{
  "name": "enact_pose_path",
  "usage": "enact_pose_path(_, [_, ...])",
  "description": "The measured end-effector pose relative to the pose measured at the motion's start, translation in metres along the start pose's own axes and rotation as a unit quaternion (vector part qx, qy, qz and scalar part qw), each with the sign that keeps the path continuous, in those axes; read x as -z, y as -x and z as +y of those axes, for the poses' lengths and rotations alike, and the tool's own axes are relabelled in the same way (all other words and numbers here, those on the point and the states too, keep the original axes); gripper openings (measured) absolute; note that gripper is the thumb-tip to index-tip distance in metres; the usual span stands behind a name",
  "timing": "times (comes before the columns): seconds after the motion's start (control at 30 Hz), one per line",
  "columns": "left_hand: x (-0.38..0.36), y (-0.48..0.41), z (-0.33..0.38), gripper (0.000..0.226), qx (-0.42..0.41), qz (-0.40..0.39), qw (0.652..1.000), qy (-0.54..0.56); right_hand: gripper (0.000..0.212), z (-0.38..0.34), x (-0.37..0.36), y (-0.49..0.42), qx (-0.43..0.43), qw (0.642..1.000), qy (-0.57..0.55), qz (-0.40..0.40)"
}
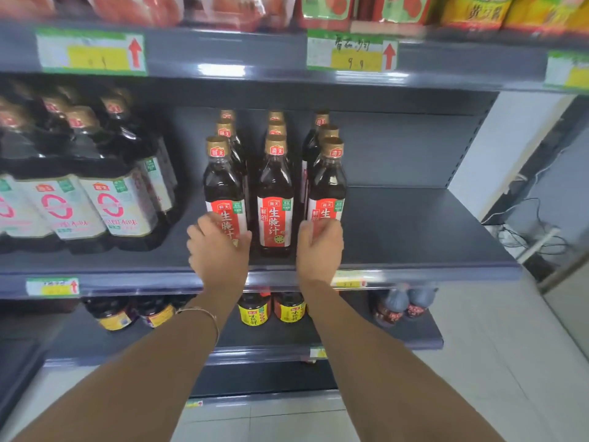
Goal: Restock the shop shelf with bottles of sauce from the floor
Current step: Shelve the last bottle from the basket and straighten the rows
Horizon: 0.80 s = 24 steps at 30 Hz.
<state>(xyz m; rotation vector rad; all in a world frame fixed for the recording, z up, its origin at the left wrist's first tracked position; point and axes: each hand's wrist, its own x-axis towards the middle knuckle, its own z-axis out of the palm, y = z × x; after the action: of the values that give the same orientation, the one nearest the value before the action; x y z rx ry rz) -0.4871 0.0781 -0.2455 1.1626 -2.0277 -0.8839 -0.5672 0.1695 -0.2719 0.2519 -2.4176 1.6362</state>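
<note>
Two bare forearms reaching up from the lower edge toward a grey shop shelf (430, 237), a thin bracelet (204, 314) on the left wrist. Left hand (220, 247) wrapped around the lower part of the left front bottle (223, 186), fingers curled over its label. Right hand (320, 247) closed the same way around the right front bottle (328, 183). Between them, untouched, the middle front bottle (275, 193), standing just beside both.

All three upright on the middle shelf, long axis vertical, gold caps (275, 145) pointing up, labels facing out. Dark brown sauce in clear bottles; red and white labels reading 海天 and 生腌汁, the same brand mark on the caps. More of the same bottles lined up behind, in three rows running to the back panel.

To the left, blurred larger dark bottles (108, 193) with white labels and a pink ring. On the shelf below, yellow-labelled jars (255, 311). Above, price tags (350, 54) with red arrows, one showing handwritten 9.9, under red and yellow packets (471, 11).
</note>
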Motion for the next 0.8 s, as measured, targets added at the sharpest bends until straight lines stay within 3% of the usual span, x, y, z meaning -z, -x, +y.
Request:
enact_pose_path(0.13, [-0.007, -0.016, -0.01, 0.092, 0.018, -0.018, 0.999, 0.047, 0.055, -0.012, -0.027, 0.023, 0.07, 0.993, 0.066, -0.067])
enact_pose_path(0.3, [-0.024, -0.031, -0.012, 0.102, 0.025, -0.062, 0.987, 0.146, 0.094, -0.011, -0.051, 0.024, -0.04, 0.99, 0.048, -0.125])
enact_pose_path(0.47, [-0.032, -0.045, -0.009, 0.104, 0.044, -0.055, 0.976, 0.204, 0.096, 0.001, -0.068, 0.013, -0.067, 0.989, 0.061, -0.117])
enact_pose_path(0.63, [-0.038, -0.054, -0.012, 0.078, 0.033, -0.029, 0.98, 0.192, 0.072, 0.001, -0.077, 0.01, -0.085, 0.991, 0.051, -0.084])
enact_pose_path(0.8, [-0.037, -0.061, -0.016, 0.075, 0.013, -0.05, 0.983, 0.178, 0.069, 0.002, -0.073, 0.009, -0.093, 0.992, 0.068, -0.059])
